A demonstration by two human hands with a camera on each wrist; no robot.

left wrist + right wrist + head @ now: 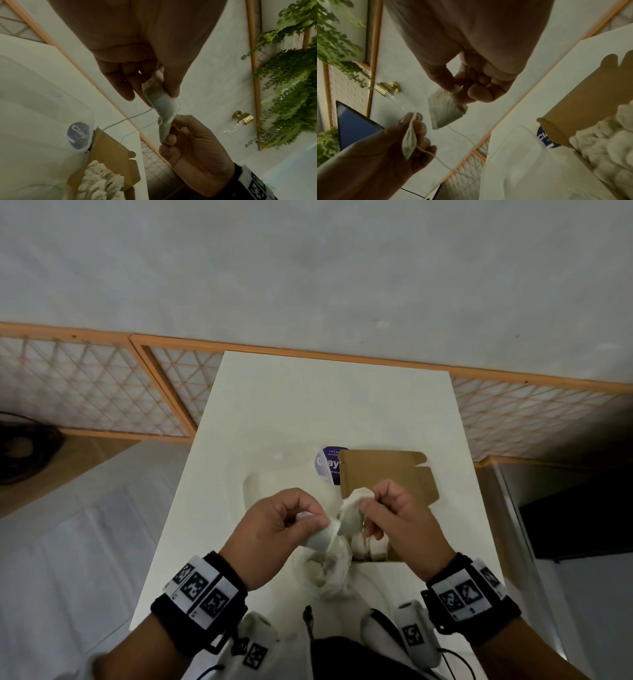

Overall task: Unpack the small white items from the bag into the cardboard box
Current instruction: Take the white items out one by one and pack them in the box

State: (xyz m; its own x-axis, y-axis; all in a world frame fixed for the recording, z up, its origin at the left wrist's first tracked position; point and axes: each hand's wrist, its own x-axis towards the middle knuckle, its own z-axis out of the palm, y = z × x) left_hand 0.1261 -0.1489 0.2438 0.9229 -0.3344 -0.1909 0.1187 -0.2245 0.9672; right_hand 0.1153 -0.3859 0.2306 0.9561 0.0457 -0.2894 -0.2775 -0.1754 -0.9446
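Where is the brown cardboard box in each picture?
Head view: the brown cardboard box lies on the white table, just past the hands, right of centre.
Left wrist view: bottom left, with white items inside.
Right wrist view: right edge.
Shared landmark: the round blue sticker sits beside the box in all three.

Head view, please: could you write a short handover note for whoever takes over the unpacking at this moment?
Left hand pinches the first sachet; right hand pinches the second sachet, both with strings trailing.
Cardboard box lies open on the table by the right hand, with a pile of white items already inside.
Clear bag sits under the hands; some items seem left in it.
Left to do: put these two in the box, then empty the bag.
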